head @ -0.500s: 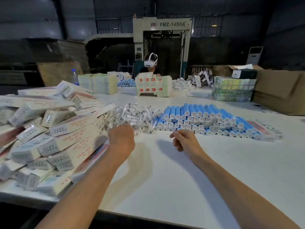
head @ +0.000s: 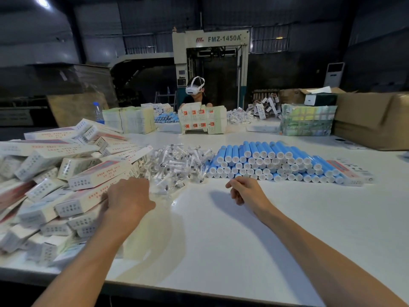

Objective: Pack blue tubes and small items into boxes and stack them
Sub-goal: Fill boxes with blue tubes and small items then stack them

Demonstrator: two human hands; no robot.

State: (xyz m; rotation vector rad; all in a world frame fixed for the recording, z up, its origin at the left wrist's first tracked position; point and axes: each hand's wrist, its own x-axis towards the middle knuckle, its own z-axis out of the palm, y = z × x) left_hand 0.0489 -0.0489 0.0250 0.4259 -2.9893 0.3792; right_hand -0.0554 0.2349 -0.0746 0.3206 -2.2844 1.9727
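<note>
A stack of blue tubes (head: 265, 160) with white caps lies on the white table (head: 221, 240), ahead and to the right. Left of it is a heap of small clear-wrapped items (head: 181, 165). A big loose pile of white and red boxes (head: 66, 169) fills the left side. My left hand (head: 128, 196) rests against the near edge of that pile, its back towards me and its fingers hidden among the boxes. My right hand (head: 245, 189) hovers just in front of the tubes, fingers loosely curled, holding nothing.
Flat box blanks (head: 349, 171) lie at the right end of the tubes. Across the table a person (head: 195, 91) in a headset works behind printed cartons (head: 202, 120). Wrapped bundles (head: 307, 120), a brown cardboard box (head: 371, 120) and a water bottle (head: 97, 111) stand at the far edge.
My left hand has moved left, from beside the small items to the edge of the box pile. My right hand has stayed about where it was.
</note>
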